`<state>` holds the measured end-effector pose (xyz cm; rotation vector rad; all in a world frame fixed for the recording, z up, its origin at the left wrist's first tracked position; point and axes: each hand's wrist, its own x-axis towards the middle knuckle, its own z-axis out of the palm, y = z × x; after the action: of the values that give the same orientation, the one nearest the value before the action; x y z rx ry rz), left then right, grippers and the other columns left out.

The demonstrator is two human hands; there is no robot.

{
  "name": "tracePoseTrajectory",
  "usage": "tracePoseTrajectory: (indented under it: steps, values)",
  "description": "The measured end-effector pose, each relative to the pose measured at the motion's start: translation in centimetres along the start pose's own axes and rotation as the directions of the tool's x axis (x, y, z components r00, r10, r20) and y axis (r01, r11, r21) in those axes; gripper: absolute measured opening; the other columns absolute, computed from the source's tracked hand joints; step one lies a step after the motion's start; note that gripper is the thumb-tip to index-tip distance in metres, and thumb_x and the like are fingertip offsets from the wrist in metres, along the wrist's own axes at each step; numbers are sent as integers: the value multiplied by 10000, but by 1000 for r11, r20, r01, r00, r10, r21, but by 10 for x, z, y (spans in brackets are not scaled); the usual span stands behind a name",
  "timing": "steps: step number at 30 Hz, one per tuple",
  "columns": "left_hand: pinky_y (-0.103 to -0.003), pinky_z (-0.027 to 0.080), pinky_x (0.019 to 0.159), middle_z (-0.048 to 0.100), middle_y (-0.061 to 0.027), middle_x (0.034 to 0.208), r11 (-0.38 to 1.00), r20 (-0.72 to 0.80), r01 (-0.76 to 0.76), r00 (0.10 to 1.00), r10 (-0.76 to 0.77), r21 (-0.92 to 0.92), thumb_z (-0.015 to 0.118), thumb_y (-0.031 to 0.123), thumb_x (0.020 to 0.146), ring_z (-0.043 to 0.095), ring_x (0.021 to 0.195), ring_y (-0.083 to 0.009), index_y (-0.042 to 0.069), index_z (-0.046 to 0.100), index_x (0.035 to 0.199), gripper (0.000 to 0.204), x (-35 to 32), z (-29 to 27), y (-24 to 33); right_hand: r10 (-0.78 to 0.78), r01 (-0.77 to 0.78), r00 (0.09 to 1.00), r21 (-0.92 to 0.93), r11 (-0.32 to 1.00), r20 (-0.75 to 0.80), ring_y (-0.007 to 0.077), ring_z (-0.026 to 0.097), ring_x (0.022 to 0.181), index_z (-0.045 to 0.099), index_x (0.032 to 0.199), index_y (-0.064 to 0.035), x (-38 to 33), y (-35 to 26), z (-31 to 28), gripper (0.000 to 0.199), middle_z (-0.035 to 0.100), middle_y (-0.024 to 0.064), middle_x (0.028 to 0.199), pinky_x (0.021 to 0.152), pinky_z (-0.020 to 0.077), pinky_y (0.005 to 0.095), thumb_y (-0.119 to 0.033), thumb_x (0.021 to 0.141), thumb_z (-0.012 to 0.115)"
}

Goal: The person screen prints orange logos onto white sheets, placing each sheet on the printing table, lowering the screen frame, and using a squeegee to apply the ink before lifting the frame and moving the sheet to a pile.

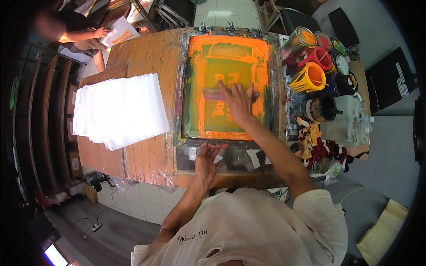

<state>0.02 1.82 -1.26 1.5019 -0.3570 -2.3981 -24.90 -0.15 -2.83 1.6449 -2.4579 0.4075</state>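
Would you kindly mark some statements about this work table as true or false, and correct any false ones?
1. The right hand holds a squeegee on the orange-smeared screen. True.
2. The stack of white sheets lies to the right of the screen. False: it lies to the left.
3. Metal clamps stand along the screen's far edge. True.
4. The left hand rests on the stack of white sheets. False: it is at the screen's near edge.
5. Another person holds a white sheet with orange print. True.
6. The open cans stand between the white stack and the screen. False: they stand to the right of the screen.
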Motion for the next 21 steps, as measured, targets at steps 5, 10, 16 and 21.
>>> tracePoseTrajectory:
  steps: [5,10,16,21]
  values:
    - [-626,296,1103,590,-55,1253,998,-57,3,998,0,55,614,485,1023,503,1354,-235,157,555,1110,344,-7,7,-1,40,-36,999,-127,991,32,269,587,1116,438,1573,-262,97,46,24,838,602,74,1058,1082,257,700,-63,828,766]
    - [-543,377,1041,615,-37,1186,1000,-112,6,994,-3,22,638,463,1015,540,1302,-227,173,569,1067,303,-9,13,2,-10,11,999,-18,1000,43,273,589,1118,434,1568,-257,143,76,32,838,617,80,1083,1056,302,628,-54,831,778]
    - [-491,414,986,656,-19,1064,1000,-95,4,995,-3,12,673,434,1004,594,1202,-208,184,618,952,262,-5,3,-1,-59,57,998,-84,995,-20,279,605,1106,494,1506,-198,149,67,28,678,643,97,1062,934,361,572,-23,874,670]
    - [-450,441,973,693,-27,1013,997,17,-64,998,63,46,695,396,999,640,1108,-200,167,638,922,248,-7,-6,1,-130,130,991,-7,991,3,278,581,1037,476,1534,-208,86,32,4,797,609,84,1021,890,338,511,39,802,674]
